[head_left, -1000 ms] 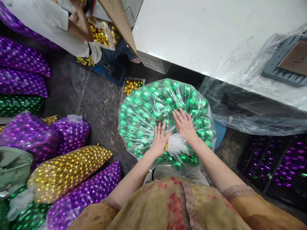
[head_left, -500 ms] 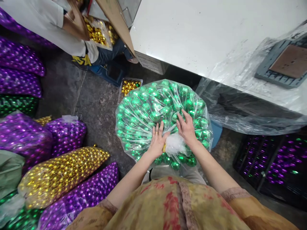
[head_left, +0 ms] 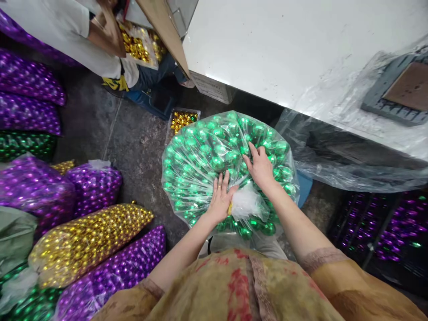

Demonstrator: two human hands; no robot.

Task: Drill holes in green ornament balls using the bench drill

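A big clear plastic bag point(head_left: 190, 165) full of shiny green balls stands in front of me, against my legs. Its mouth is gathered into a bunched white end point(head_left: 247, 203), with a bit of yellow tie point(head_left: 230, 207) at the neck. My left hand point(head_left: 220, 198) lies on the bag just left of this neck, fingers outstretched and a ring on one. Further up and to the right, my right hand point(head_left: 260, 167) rests on the plastic with its fingers apart and slightly bent. Neither hand grips anything.
Filled bags of purple balls point(head_left: 113, 267) and gold balls point(head_left: 90, 243) lie on the left floor. A white table point(head_left: 267, 49) spans the upper right, bearing a grey block point(head_left: 394, 96). Beyond the bag sits a tray of gold balls point(head_left: 182, 120). A seated person point(head_left: 67, 35) works upper left.
My right hand has slid slightly up and right over the bag, away from the bunched end. The left hand stays almost in place. The view has shifted a little.
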